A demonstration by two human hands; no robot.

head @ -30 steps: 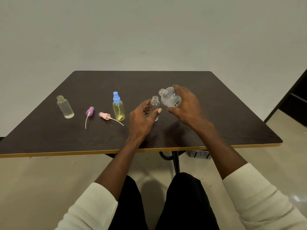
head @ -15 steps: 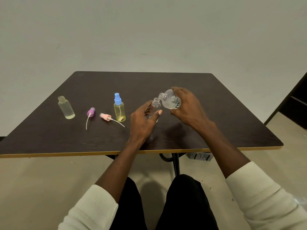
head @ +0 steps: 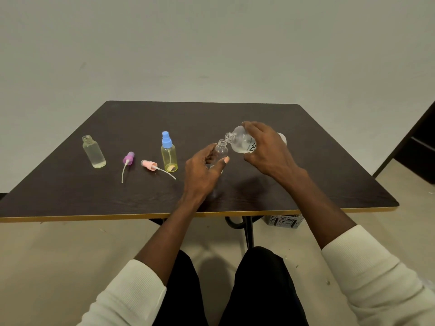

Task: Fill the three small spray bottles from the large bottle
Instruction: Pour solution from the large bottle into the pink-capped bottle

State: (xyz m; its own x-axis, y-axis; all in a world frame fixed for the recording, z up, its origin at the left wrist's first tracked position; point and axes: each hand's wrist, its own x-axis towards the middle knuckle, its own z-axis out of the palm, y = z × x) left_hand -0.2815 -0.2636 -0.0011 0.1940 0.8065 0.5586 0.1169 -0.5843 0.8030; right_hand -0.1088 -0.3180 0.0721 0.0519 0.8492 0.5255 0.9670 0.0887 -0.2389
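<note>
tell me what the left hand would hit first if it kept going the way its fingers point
The left hand already grips the small clear open bottle. Straight on, up and right, it would likely meet the tilted large clear bottle held by the right hand; depth is unclear.

— What is carried by the desk?
— A dark top with a yellow edge is seen. An uncapped clear bottle is stood far left of the blue-capped yellow bottle.
— And between them?
— A purple spray top and a pink spray top are laid flat, the pink one just beside the yellow bottle.
</note>
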